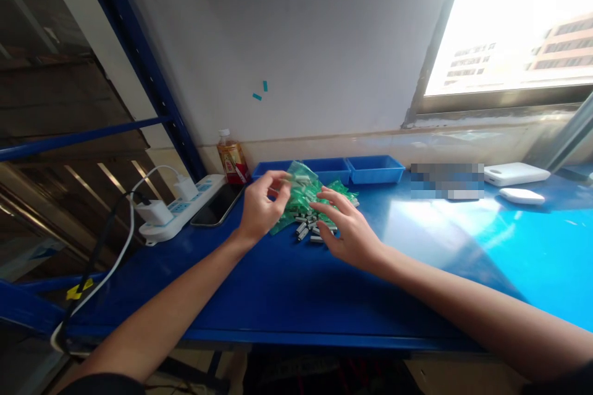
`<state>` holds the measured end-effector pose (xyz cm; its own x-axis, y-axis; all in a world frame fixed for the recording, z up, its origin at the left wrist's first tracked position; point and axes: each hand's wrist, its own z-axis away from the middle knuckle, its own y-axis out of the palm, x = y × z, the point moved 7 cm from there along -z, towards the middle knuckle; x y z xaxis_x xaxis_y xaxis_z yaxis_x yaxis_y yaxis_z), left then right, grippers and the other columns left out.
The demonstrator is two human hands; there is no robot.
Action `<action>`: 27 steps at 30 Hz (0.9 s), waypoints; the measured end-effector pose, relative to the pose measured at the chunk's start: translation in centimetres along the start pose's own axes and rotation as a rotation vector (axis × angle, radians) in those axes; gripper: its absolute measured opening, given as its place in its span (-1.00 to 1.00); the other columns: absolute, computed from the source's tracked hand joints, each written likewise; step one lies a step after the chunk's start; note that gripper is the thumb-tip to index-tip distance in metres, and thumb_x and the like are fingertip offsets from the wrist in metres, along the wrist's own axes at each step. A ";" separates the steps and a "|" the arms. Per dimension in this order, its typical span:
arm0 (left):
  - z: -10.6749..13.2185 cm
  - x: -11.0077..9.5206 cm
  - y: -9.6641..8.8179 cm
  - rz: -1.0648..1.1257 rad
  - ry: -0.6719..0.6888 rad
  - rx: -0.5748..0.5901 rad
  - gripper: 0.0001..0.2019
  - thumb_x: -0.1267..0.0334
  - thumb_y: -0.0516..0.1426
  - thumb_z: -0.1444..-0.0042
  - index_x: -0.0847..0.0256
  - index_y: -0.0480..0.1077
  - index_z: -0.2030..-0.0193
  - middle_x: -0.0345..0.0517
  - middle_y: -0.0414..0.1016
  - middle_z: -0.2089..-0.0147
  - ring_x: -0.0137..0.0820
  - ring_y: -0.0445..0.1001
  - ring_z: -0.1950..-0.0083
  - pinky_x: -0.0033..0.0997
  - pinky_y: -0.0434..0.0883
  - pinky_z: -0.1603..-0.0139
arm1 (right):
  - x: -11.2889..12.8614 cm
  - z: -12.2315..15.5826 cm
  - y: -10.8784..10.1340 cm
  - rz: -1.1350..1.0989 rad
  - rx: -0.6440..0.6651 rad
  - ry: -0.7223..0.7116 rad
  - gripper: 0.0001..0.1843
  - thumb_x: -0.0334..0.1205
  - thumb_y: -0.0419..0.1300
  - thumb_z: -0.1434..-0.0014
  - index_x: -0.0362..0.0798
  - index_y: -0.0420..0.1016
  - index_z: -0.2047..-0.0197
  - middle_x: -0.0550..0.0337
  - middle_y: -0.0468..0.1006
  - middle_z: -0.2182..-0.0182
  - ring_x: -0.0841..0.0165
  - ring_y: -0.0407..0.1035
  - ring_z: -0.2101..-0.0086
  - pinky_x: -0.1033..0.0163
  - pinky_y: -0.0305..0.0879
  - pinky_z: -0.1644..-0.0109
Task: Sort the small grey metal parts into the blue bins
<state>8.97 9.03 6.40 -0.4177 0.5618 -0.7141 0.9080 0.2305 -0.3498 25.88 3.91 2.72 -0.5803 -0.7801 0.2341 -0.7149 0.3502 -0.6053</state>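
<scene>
Power strip [178, 210] w/ two white chargers plugged in sits left of centre in the frame. A dark phone [217, 205] lies just beside it, and a drink bottle [231, 163] stands behind, against the wall. All rest on the blue table [287, 296].

Just left of centre, left hand [259, 210]: thumb and forefinger [277, 185] closed in a pinch, other fingers curled. The pinch looks to be on the edge of the top bag [303, 178], a small green plastic bag lifted above the heap. Whether a pale piece is also in the pinch is too blurred to tell.

At centre, a heap of green bags [340, 190], w/ loose metal cylinders [306, 229] spilled at its near side, touching the bags. By the look of them, the bags are thin film: v. light, limp, crinkly, prob. slippery. Best taken by an edge or corner w/ a fingertip pinch, not flat-on. The cylinders seem small, stiff, smooth and likely to roll; take one across its middle, thumb vs. forefinger.

Just right of the heap, right hand [352, 234]: open, fingers spread and slightly bent, palm down, holding nothing that I can see. Its fingertips [331, 210] lie over the bags and just above the cylinders; contact probable, can't confirm.

Further right, blue trays [375, 170] sit behind the heap. A white box [516, 174] and a flat white pad [521, 196] lie at right, well apart from both hands.
</scene>
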 end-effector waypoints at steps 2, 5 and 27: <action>-2.8 -1.7 -2.6 -0.328 0.257 -0.170 -0.76 0.15 0.08 -0.17 0.21 0.43 0.12 -0.06 0.47 0.17 -0.31 0.42 0.17 -0.31 0.35 0.07 | -0.5 0.0 0.2 0.024 0.005 0.034 -0.67 -0.27 0.05 -0.22 -0.01 0.39 -0.05 -0.09 0.31 -0.06 0.09 0.17 -0.14 -0.08 0.29 -0.11; -6.6 -1.1 -3.1 -0.703 0.377 -0.146 -0.74 0.20 0.06 -0.18 0.24 0.42 0.06 0.05 0.44 0.10 -0.14 0.36 -0.03 -0.17 0.30 -0.05 | -1.2 0.0 0.3 0.045 0.012 0.075 -0.75 -0.23 0.08 -0.21 -0.02 0.42 0.04 -0.08 0.30 -0.01 0.11 0.22 -0.05 -0.08 0.32 -0.05; -2.2 2.1 0.7 -0.528 0.315 -0.080 -0.98 0.34 0.08 -0.14 0.20 0.33 0.28 -0.13 0.43 0.22 -0.45 0.41 0.33 -0.46 0.37 0.22 | -4.9 -3.2 2.1 -0.551 0.051 0.681 -0.54 0.12 0.02 -0.21 -0.11 0.45 0.16 0.16 0.50 0.39 0.36 0.34 0.36 0.24 0.26 0.27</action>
<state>8.83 12.08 5.99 -0.7926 0.5607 -0.2395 0.5862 0.5929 -0.5520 25.98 10.16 2.74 -0.2764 -0.3467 0.8963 -0.9530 -0.0216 -0.3023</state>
